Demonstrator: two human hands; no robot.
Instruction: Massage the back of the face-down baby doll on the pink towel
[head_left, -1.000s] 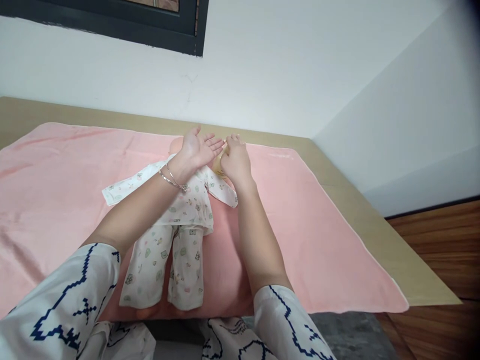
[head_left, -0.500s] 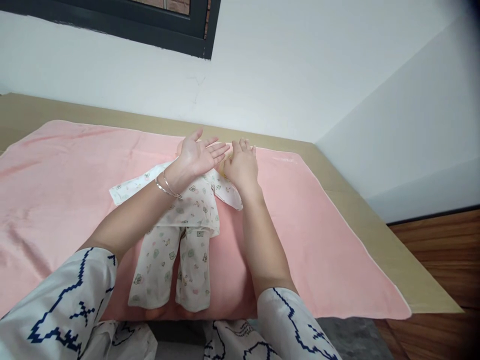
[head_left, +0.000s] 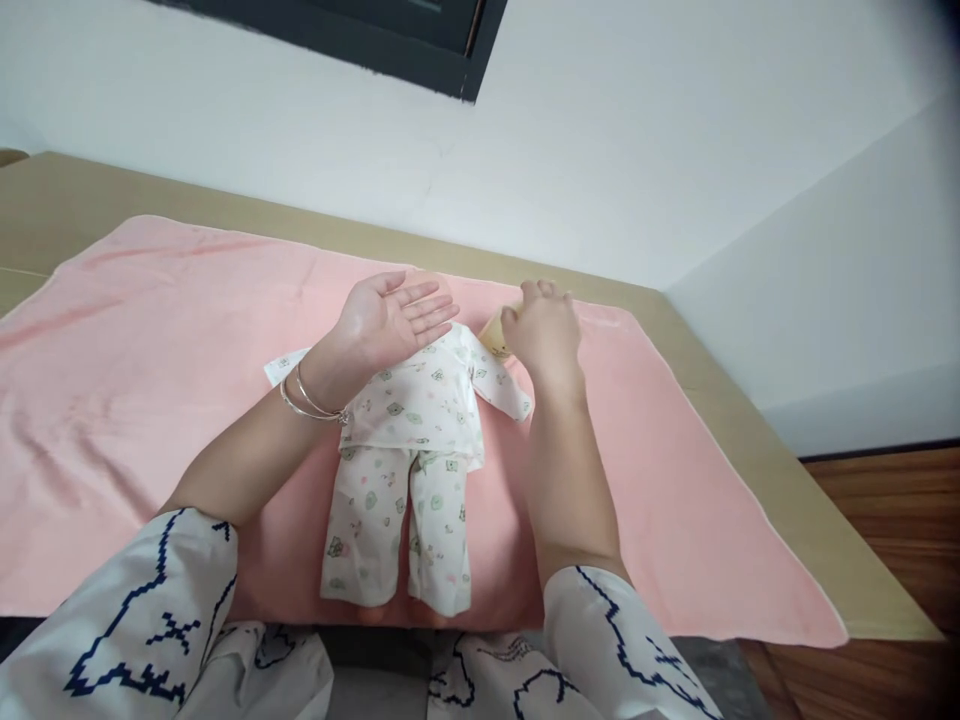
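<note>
A doll-sized outfit [head_left: 420,400], white with small printed figures, lies flat on a pink towel [head_left: 150,380]: a top with spread sleeves and a pair of trousers [head_left: 397,530] pointing towards me. My left hand [head_left: 390,320] is turned palm up with its fingers stretched out, hovering over the collar end of the top; bangles ring its wrist. My right hand [head_left: 544,330] is beside the right shoulder of the top, back towards me and fingers curled. A small yellowish thing [head_left: 495,335] shows at its thumb side; I cannot make out what it is.
The towel covers most of a tan table [head_left: 810,480] pushed against a white wall. A dark window frame [head_left: 390,40] is above. Wooden floor [head_left: 892,520] shows at the right. My patterned white sleeves fill the lower edge.
The view has swung left, so everything sits further right. My right hand has moved away from my left and its fingers have curled; the left palm stays up and open.
</note>
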